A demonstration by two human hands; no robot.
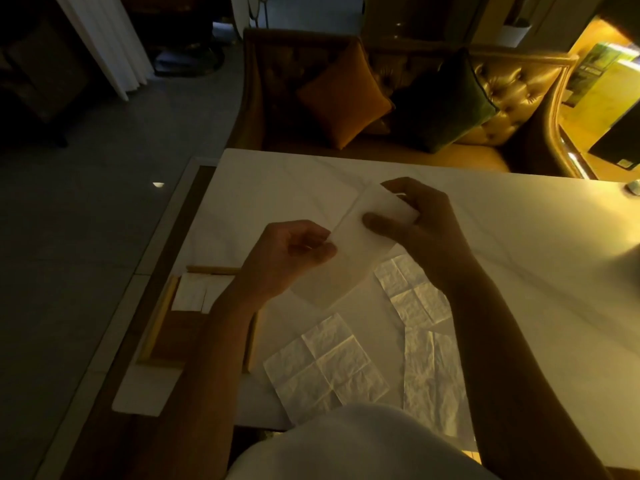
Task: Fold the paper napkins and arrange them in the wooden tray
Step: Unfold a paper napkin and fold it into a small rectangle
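Above the white table [519, 237] I hold one white paper napkin [349, 251] in the air. My left hand [291, 254] pinches its near-left edge. My right hand [415, 220] pinches its far corner, thumb on top. Three unfolded, creased napkins lie flat near me: one in front [325, 368], one to the right [415, 292] and one at the near right [433, 379]. The wooden tray [156, 327] sits at the table's left edge, partly hidden by my left forearm. Folded white napkins [194, 292] lie at its far end.
A leather sofa [502, 98] with an orange cushion [343, 95] and a dark green cushion [446, 102] stands beyond the table's far edge. Grey floor [104, 202] lies to the left. A small object [633, 187] sits at the far right edge of the table.
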